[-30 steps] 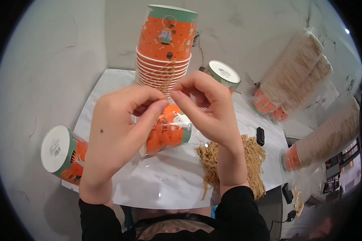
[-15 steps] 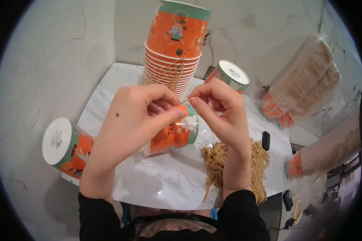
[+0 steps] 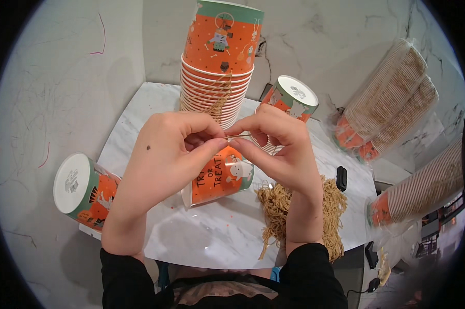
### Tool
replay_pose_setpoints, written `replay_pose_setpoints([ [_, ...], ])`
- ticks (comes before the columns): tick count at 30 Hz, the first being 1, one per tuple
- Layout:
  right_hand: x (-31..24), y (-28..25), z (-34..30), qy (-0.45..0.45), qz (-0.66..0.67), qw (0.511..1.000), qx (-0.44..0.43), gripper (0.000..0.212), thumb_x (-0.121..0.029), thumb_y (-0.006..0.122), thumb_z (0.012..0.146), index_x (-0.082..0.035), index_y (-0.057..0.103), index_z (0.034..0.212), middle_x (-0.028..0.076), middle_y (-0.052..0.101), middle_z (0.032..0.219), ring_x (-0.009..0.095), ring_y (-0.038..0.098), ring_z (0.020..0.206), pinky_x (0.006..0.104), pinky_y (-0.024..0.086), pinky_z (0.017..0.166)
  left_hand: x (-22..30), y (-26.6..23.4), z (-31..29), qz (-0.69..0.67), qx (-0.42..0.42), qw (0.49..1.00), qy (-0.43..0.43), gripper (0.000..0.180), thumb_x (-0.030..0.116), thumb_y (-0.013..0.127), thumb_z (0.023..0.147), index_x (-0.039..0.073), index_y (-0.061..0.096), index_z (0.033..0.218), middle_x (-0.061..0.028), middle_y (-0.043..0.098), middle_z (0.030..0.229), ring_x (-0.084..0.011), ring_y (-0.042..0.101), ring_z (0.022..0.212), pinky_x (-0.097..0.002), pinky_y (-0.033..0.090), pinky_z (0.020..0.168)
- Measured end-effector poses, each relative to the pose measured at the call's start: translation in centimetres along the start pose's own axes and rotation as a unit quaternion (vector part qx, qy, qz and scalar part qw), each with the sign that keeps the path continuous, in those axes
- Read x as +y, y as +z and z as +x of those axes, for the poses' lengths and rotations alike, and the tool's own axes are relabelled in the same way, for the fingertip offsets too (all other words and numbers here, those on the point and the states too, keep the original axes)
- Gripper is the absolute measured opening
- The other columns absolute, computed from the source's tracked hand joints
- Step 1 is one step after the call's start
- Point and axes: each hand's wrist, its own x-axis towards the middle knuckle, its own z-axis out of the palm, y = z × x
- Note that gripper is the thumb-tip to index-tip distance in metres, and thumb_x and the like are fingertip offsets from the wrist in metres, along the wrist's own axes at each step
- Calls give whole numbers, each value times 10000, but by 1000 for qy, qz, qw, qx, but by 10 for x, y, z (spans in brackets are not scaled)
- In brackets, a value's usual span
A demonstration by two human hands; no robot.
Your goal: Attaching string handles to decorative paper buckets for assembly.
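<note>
Fingertips of my left hand (image 3: 173,157) and my right hand (image 3: 281,147) meet in a pinch, both closed on a thin tan cord (image 3: 239,136). Just beneath them an orange and green paper bucket (image 3: 214,177) lies on its side, its upper part hidden by my hands. A heap of loose tan cords (image 3: 273,206) spreads under and around my right forearm. Beyond my hands rises a tall stack of nested paper buckets (image 3: 217,46), with tan cords hanging down its side.
Another paper bucket (image 3: 101,193) stands tilted at the table's left edge, and one more (image 3: 299,100) is behind my right hand. Plastic-wrapped bucket stacks (image 3: 387,100) lean at the right. A small black object (image 3: 342,178) lies on the marbled table (image 3: 191,244).
My right hand has come leftward, so its fingertips now touch those of my left hand at the cord. The left hand has hardly moved.
</note>
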Motion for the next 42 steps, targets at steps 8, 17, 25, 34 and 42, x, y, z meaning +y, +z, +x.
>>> replay_pose_setpoints([
  [8, 14, 1, 1, 32, -10, 999, 39, 109, -25, 736, 792, -27, 715, 899, 19, 582, 721, 120, 489, 620, 271, 401, 563, -16, -4, 5, 244, 62, 967, 41, 199, 151, 687, 917, -43, 728, 905, -132, 684, 732, -180, 635, 631, -302, 497, 621],
  [17, 28, -7, 1, 29, 24, 995, 93, 37, 21, 654, 877, 12, 620, 890, -18, 571, 809, 19, 484, 690, 195, 367, 583, -51, -2, 30, 269, -60, 953, -125, 411, 240, 784, 819, -50, 672, 1089, -154, 671, 777, -213, 645, 654, -345, 508, 624],
  [25, 20, -15, -1, 52, -40, 998, 5, 64, -34, 670, 864, -19, 630, 912, 8, 590, 822, 79, 554, 720, 248, 408, 574, -73, 17, -1, -166, -61, 968, -178, 956, -68, 698, 736, 29, 238, 1568, -111, 667, 1166, -145, 674, 947, -297, 557, 830],
  [34, 30, -5, -1, 29, -13, 979, -201, 90, -59, 664, 829, -14, 630, 900, 90, 713, 1035, 235, 664, 842, 334, 541, 774, -118, 44, -55, -404, -25, 906, -121, 884, 54, 778, 734, 14, 346, 1503, -94, 565, 1359, -188, 541, 1287, -348, 430, 1100],
  [42, 32, 12, 2, 7, 3, 959, -283, 73, -48, 675, 799, -21, 609, 812, 107, 694, 1194, 253, 667, 888, 352, 540, 779, -116, 37, -63, -490, -14, 865, -108, 824, 75, 682, 817, 7, 255, 1518, -129, 457, 1460, -210, 449, 1378, -371, 366, 1159],
])
